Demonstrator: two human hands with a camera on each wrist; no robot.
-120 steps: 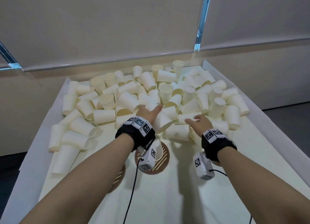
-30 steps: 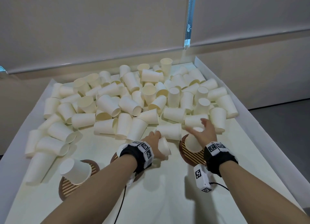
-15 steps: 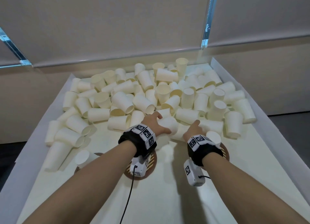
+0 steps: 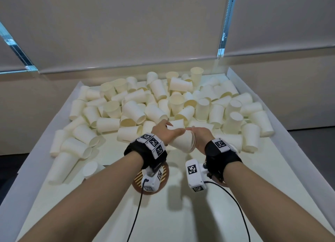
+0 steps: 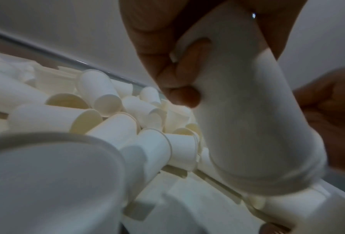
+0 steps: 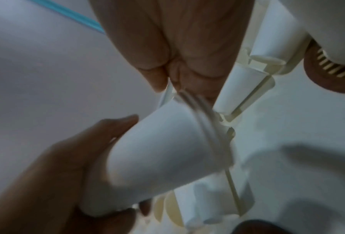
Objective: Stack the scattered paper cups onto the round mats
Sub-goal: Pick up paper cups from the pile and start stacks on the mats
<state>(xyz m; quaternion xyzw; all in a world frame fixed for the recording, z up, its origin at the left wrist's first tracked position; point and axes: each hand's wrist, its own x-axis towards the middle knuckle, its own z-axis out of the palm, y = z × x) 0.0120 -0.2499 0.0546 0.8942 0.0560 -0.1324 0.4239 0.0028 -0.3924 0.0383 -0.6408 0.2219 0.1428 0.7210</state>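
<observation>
A short stack of nested white paper cups (image 4: 182, 142) lies tilted in the air between my hands, mouth toward the right. My left hand (image 4: 167, 132) wraps round its body, fingers curled on it in the left wrist view (image 5: 177, 76). My right hand (image 4: 198, 136) pinches the stack's rims (image 6: 205, 120). The scattered cup pile (image 4: 163, 104) lies just beyond both hands. A round brown slatted mat (image 4: 164, 172) shows under my left wrist. Another mat (image 6: 318, 76) bears an upturned cup (image 6: 338, 39). A third upturned cup (image 4: 91, 169) stands at the left.
White raised walls bound the table on the right (image 4: 290, 133) and the left (image 4: 36, 151). Cables hang from both wrist cameras over the bare near surface (image 4: 181, 214). Loose cups lie on their sides along the left edge (image 4: 61, 165).
Half a second ago both hands were down at the front edge of the pile. Now they have come together, slightly raised, with nested cups held between them.
</observation>
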